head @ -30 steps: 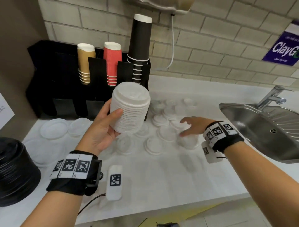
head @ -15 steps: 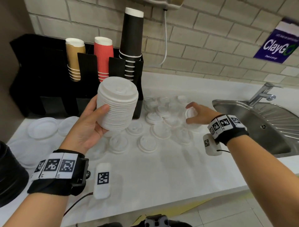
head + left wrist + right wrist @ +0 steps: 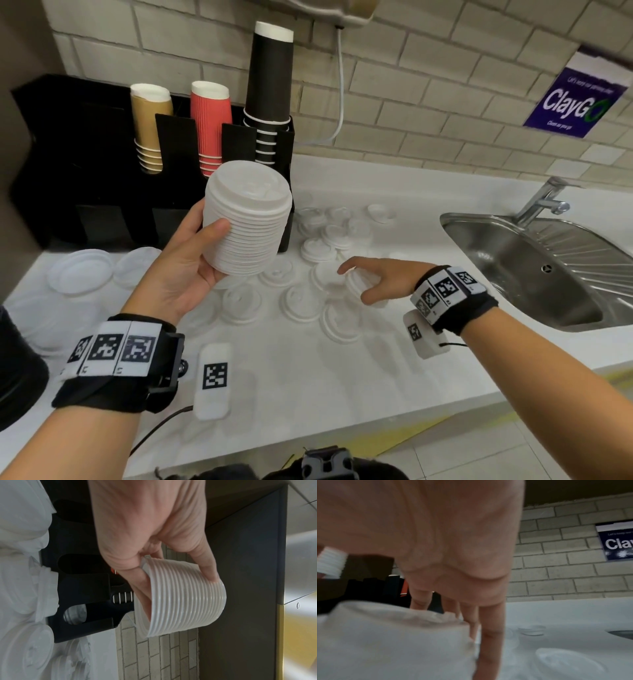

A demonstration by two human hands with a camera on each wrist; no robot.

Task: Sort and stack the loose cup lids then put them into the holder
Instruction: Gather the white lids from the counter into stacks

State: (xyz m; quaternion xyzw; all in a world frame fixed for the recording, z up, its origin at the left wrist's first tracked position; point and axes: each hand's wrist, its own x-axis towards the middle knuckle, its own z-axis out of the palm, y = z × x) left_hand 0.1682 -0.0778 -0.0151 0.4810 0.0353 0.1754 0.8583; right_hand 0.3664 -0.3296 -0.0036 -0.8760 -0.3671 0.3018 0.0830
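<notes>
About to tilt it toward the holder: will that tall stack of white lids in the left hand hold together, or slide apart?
The stack of lids looks tightly nested with even rims, so it probably moves as one stiff column. It is likely light: the left hand carries it with thumb and fingers alone. Smooth plastic may slip if the hold loosens.

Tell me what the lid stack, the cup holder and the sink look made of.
Lid stack in the left hand: thin moulded plastic by the look, matte white, with fine stacked rims. Cup holder: black, matte, flat panels with cut slots; probably plastic or acrylic, can't tell which. Sink: stainless steel, brushed sheen, ribbed drainer.
</notes>
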